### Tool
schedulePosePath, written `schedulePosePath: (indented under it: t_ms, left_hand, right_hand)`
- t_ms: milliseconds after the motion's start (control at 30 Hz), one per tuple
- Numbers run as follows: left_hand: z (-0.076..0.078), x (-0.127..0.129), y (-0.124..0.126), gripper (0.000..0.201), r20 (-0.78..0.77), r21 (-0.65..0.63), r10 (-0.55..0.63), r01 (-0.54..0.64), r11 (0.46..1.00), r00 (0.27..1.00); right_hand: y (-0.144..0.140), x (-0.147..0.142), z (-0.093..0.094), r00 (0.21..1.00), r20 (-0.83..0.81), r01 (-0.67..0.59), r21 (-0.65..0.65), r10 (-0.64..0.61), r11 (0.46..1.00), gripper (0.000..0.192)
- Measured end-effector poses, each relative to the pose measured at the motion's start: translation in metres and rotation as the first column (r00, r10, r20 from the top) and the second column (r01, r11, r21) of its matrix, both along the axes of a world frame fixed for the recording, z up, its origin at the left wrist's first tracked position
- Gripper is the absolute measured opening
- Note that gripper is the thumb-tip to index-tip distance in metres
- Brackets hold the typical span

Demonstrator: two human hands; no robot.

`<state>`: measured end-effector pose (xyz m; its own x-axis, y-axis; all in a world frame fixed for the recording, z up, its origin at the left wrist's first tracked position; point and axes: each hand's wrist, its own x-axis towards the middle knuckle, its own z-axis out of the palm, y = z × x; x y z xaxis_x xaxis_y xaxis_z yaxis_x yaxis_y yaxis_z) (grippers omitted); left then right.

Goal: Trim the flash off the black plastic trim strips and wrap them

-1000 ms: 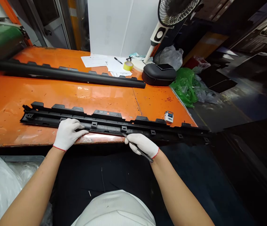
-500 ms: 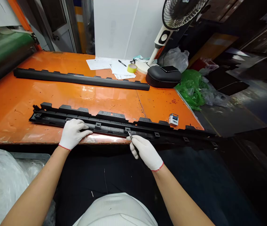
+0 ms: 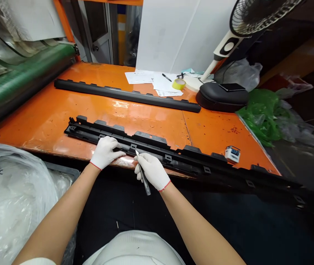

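A long black plastic trim strip (image 3: 151, 147) lies along the front of the orange table, its ribbed inner side up, with small square tabs along it. My left hand (image 3: 105, 152), in a white glove, grips its near edge, fingers and thumb closed over it. In my right hand (image 3: 153, 170), also gloved, is a slim craft knife (image 3: 145, 180) with a dark handle and a pointed, shiny tip. That tip is at a square tab (image 3: 133, 146) just right of my left fingers; whether it touches the tab I cannot tell.
A second black strip (image 3: 126, 95) lies farther back on the orange table (image 3: 90, 106). Behind it are papers (image 3: 139, 77), yellow tape (image 3: 178, 84), a black case (image 3: 220, 97) and a fan (image 3: 229, 46). A small white box (image 3: 232, 154) stands right. Plastic bags (image 3: 16, 206) fill the lower left.
My right hand has moved left along the strip with the knife, from one square tab to the neighbouring one. My left hand keeps its place on the strip. The whole view has turned left.
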<state>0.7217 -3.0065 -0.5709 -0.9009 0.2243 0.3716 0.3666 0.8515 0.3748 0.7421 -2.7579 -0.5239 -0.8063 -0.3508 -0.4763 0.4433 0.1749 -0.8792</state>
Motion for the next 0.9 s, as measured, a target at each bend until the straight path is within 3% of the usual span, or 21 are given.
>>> schedulePosePath:
  t_ms: [167, 300, 500, 667, 733, 800, 900]
  left_hand:
    - [-0.001, 0.003, -0.003, 0.030, -0.046, 0.060, 0.029, -0.026, 0.998, 0.999]
    - [-0.003, 0.005, -0.006, 0.021, -0.114, 0.102, 0.021, -0.009, 0.995, 0.993]
    - [-0.011, 0.003, -0.012, 0.032, -0.134, 0.140, 0.016, 0.003, 0.990, 0.991]
    - [-0.013, 0.003, -0.014, 0.034, -0.137, 0.152, 0.024, -0.003, 0.988, 0.990]
    - [-0.013, 0.004, -0.014, 0.034, -0.155, 0.146, 0.027, -0.004, 0.989, 0.988]
    - [-0.013, 0.004, -0.014, 0.033, -0.178, 0.142, 0.029, -0.004, 0.990, 0.984]
    - [-0.011, 0.005, -0.012, 0.026, -0.232, 0.144, 0.008, 0.026, 0.989, 0.973]
  right_hand:
    - [-0.036, -0.011, 0.001, 0.997, 0.023, -0.077, 0.009, 0.077, 0.997, 0.016]
    - [-0.049, -0.015, 0.001, 0.996, 0.033, -0.082, 0.050, 0.081, 0.995, 0.018]
    - [-0.053, -0.025, 0.005, 0.991, 0.044, -0.126, 0.041, 0.124, 0.991, 0.020]
    - [-0.041, -0.033, 0.018, 0.949, 0.096, -0.300, -0.005, 0.299, 0.954, 0.021]
    - [-0.032, -0.033, 0.020, 0.960, -0.008, -0.277, 0.074, 0.279, 0.958, 0.024]
    - [-0.023, -0.032, 0.017, 0.943, -0.246, -0.165, 0.239, 0.224, 0.957, 0.031]
    - [-0.013, -0.028, 0.010, 0.751, -0.557, -0.072, 0.466, 0.355, 0.882, 0.041]
